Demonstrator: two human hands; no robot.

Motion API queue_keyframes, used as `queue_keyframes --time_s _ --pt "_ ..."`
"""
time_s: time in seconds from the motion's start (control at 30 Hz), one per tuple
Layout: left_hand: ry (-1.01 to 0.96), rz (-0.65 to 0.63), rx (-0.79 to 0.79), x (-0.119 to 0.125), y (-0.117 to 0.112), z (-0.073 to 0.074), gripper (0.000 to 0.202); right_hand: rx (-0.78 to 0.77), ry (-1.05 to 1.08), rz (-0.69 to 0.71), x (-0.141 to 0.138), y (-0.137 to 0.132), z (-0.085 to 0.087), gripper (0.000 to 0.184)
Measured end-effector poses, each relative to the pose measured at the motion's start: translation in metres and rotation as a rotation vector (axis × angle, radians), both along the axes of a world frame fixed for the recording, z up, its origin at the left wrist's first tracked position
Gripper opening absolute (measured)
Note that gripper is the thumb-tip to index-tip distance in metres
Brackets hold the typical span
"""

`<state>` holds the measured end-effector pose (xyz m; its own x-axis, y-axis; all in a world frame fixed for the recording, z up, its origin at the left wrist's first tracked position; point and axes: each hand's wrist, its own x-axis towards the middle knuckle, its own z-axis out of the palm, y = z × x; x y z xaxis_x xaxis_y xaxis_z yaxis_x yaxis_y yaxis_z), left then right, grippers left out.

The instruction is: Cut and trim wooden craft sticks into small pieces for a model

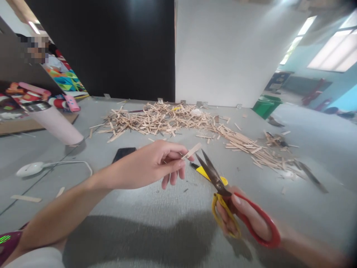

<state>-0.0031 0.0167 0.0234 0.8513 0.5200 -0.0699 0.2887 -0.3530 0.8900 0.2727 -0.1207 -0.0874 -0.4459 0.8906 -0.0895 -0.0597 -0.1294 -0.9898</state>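
Note:
My left hand [156,163] pinches a short flat wooden stick [193,150] between thumb and forefinger, its free end pointing up and to the right. In my right hand [251,212] is a pair of scissors [216,178] with one red and one yellow handle loop. The blades are parted slightly, and their tips point up-left close to the stick's free end; whether they touch it I cannot tell. On the table behind the scissors lies a yellow and black cutter knife [205,172], partly hidden by the blades. A dark phone [124,152] lies partly behind my left wrist.
A heap of wooden sticks [156,119] spreads along the back of the grey table, with more sticks [245,143] to the right. At left stand a pink tumbler [60,124] and a white corded device [30,169]. Black and white panels [223,52] rise behind. A green bin [266,107] is at right.

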Motion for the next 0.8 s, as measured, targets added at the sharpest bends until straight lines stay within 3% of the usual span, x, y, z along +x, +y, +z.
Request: queue_keyframes --time_s 0.17,0.43,0.6,0.8 --pt "-0.012 0.117 0.076 0.001 -0.006 0.003 0.037 0.002 -0.052 0.025 -0.003 -0.003 0.009 0.064" --pt "-0.229 0.446 0.058 0.002 -0.01 -0.005 0.031 0.085 -0.129 -0.061 -0.01 0.001 0.026 0.061" --pt "-0.412 0.448 0.022 0.006 -0.011 -0.01 0.023 0.071 -0.174 -0.026 -0.015 0.011 0.035 0.064" --pt "-0.452 0.297 -0.065 0.012 -0.024 -0.009 0.004 0.059 -0.168 -0.001 -0.018 0.005 0.04 0.066"
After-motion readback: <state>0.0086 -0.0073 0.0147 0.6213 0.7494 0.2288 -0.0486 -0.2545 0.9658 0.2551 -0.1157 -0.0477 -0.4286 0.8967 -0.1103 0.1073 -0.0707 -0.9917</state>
